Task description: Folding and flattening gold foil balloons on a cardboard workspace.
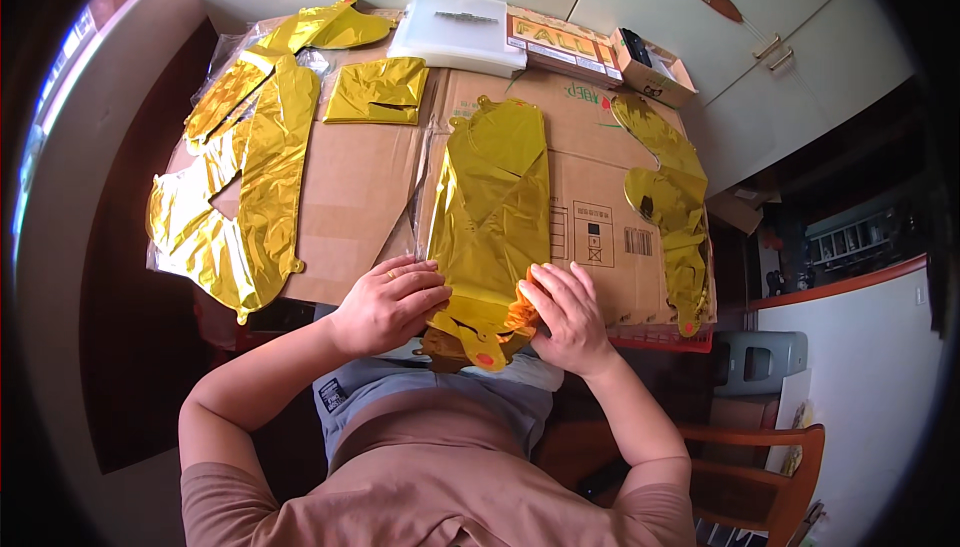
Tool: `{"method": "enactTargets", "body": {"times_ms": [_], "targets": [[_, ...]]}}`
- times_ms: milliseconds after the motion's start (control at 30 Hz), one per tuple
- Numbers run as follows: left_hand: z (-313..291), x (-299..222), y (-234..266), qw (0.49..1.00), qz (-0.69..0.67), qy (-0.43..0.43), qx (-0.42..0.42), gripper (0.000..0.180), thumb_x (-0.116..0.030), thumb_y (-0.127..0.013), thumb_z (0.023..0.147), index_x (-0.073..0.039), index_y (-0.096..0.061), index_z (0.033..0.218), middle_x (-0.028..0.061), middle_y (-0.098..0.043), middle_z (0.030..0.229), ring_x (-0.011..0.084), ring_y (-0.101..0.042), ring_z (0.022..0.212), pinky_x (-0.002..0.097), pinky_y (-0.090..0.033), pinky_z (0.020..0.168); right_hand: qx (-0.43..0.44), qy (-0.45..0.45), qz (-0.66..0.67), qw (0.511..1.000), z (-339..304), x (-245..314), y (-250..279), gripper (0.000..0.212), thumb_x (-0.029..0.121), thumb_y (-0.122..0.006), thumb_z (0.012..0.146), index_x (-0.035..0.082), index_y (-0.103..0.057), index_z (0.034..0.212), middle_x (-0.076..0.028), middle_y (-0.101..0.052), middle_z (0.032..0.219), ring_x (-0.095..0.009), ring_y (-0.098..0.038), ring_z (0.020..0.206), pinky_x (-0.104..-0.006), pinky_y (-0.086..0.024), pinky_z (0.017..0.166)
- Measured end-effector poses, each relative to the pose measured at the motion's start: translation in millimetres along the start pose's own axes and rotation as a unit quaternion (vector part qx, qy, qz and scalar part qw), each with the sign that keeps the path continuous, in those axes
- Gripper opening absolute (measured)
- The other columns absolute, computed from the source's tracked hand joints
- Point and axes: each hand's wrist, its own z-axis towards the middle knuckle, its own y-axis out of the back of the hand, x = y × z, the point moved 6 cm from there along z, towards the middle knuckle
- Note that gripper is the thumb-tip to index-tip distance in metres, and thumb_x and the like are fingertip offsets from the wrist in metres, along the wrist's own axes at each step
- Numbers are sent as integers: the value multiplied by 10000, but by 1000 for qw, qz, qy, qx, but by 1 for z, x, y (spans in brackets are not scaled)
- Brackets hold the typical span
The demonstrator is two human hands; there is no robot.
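A flat gold foil balloon (492, 202) lies lengthwise before me on the cardboard. Its near end hangs crumpled over the table's front edge, with a red spot on its tab. At its lower left edge my left hand (393, 299) is closed on the foil, fingers bent and side by side. My right hand (568, 315) grips the lower right edge, where the bunched foil looks orange; its thumb is hidden.
Flattened cardboard (350, 197) covers the table. A large gold balloon (265, 207) lies left, a folded gold foil piece (376, 92) behind, a curvy gold balloon (672, 207) right. A translucent box (455, 32), a flat printed box (565, 45) and a small open box (655, 69) line the back.
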Motion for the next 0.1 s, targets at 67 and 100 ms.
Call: {"method": "enactTargets", "body": {"times_ms": [67,100], "targets": [[0,0,0,1000,-3,2,1,255,-125,-727,862,-63,-678,1105,94,-698,1082,282,-674,1091,451,-520,990,-14,4,-18,1000,0,1,2,571,173,-716,724,98,-624,1283,-125,-603,1310,-295,-565,1233,-521,-332,1125],[0,0,0,1000,-3,3,1,255,-125,-727,862,-63,-678,1105,94,-698,1082,282,-674,1091,451,-520,990,-21,7,-26,999,0,2,2,583,191,-729,718,99,-623,1284,-125,-603,1308,-296,-564,1233,-524,-330,1126]]}}
